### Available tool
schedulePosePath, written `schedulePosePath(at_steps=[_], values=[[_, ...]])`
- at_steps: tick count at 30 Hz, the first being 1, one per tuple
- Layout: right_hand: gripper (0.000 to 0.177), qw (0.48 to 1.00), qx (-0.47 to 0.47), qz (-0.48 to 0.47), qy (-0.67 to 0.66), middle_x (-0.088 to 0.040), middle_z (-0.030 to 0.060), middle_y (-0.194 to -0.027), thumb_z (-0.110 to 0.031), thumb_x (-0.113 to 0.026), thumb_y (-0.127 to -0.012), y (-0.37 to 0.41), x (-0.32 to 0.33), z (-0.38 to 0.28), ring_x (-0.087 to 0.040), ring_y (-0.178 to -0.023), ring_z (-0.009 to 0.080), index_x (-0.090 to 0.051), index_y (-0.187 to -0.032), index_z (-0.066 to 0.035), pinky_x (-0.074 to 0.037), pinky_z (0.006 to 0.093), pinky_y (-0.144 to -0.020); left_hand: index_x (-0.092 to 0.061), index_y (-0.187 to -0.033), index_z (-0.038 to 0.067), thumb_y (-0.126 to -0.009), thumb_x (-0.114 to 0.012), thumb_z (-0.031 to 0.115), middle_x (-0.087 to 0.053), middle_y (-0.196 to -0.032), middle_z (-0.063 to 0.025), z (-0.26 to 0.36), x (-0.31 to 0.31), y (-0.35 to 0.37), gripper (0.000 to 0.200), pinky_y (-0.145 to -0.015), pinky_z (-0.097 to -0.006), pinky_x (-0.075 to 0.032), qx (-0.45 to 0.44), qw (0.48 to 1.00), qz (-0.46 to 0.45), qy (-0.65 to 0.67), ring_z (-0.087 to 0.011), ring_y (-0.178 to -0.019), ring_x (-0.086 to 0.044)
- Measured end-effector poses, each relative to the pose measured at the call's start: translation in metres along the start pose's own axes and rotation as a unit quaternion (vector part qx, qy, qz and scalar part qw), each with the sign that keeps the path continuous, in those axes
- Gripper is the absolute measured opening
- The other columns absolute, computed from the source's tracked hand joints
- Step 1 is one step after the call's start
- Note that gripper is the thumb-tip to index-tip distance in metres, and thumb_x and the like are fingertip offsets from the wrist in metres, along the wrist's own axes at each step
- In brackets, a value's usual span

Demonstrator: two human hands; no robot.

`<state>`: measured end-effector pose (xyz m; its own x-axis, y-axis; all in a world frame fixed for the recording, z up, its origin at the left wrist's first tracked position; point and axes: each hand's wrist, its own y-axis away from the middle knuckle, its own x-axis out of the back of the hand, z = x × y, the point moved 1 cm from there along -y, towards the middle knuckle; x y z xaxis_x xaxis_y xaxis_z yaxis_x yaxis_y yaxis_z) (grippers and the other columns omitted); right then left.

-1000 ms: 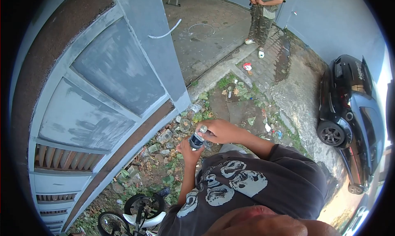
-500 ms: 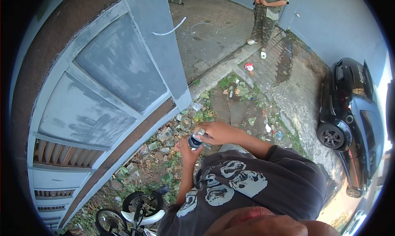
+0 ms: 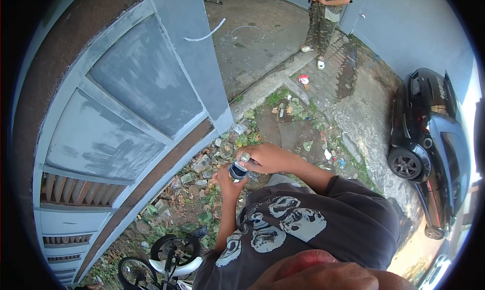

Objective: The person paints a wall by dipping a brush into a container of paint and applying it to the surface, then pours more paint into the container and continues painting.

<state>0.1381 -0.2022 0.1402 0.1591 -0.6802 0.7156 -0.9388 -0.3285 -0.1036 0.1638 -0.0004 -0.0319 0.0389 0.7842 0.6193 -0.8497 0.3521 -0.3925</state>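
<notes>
I hold a small dark can with a pale top (image 3: 237, 171) in front of my chest. My left hand (image 3: 227, 185) cups it from below. My right hand (image 3: 265, 158), with a ring on one finger, is clamped over its top. Both arms come out of a dark T-shirt printed with pale skulls (image 3: 283, 224). The can's lower half is hidden by my fingers.
A grey painted wall with panels (image 3: 136, 88) runs along the left. Rubble and weeds (image 3: 202, 168) lie below my hands. A small bicycle (image 3: 169, 262) stands bottom left, a black car (image 3: 429, 138) at right. Another person (image 3: 323, 12) stands on the paving at top.
The two hands and the can have stayed together and barely shifted; my right hand has turned slightly on the can's top. The view has swayed a little.
</notes>
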Motion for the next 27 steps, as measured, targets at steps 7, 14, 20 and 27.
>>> schedulePosePath(at_steps=[7, 14, 20, 27], values=[[0.028, 1.0, 0.004, -0.001, 0.007, -0.067, 0.0121, -0.1, -0.036, -0.053, -0.103, 0.0, -0.011, 0.004, -0.067, -0.086, 0.0367, -0.059, -0.111, -0.011, -0.052, 0.0464, -0.072, -0.058, -0.117, 0.008, -0.059, -0.087, 0.028, -0.062, -0.113, -0.0099, -0.002, -0.002, 0.0, 0.068, -0.1, -0.0456, -0.027, -0.023, 1.0, -0.008, -0.003, -0.0292, -0.11, -0.058], [0.028, 1.0, -0.003, -0.025, -0.005, -0.067, 0.0118, -0.1, -0.038, -0.054, -0.102, -0.002, -0.013, 0.007, -0.067, -0.084, 0.0356, -0.059, -0.113, -0.012, -0.051, 0.0464, -0.07, -0.057, -0.123, 0.008, -0.06, -0.088, 0.029, -0.061, -0.12, -0.0103, -0.008, 0.002, 0.008, 0.073, -0.102, -0.049, -0.025, 0.011, 0.998, -0.054, -0.008, -0.0288, -0.115, -0.057], [0.031, 0.998, -0.036, -0.049, 0.001, -0.067, 0.0137, -0.08, -0.039, -0.059, -0.099, -0.007, -0.008, -0.002, -0.067, -0.071, 0.0351, -0.059, -0.117, -0.014, -0.05, 0.0453, -0.064, -0.058, -0.123, 0.008, -0.06, -0.088, 0.028, -0.061, -0.119, -0.0094, -0.006, 0.009, 0.007, 0.072, -0.103, -0.0482, -0.026, 0.01, 1.0, -0.021, 0.007, -0.0281, -0.115, -0.057], [0.028, 0.999, -0.005, -0.016, -0.038, -0.067, 0.0157, -0.077, -0.033, -0.064, -0.097, -0.014, -0.011, -0.002, -0.068, -0.068, 0.0349, -0.062, -0.112, -0.009, -0.051, 0.0424, -0.062, -0.06, -0.118, 0.01, -0.057, -0.088, 0.025, -0.064, -0.113, -0.0083, -0.004, 0.015, 0.004, 0.069, -0.1, -0.0431, -0.027, 0.005, 1.0, 0.013, 0.0, -0.0272, -0.109, -0.059]])
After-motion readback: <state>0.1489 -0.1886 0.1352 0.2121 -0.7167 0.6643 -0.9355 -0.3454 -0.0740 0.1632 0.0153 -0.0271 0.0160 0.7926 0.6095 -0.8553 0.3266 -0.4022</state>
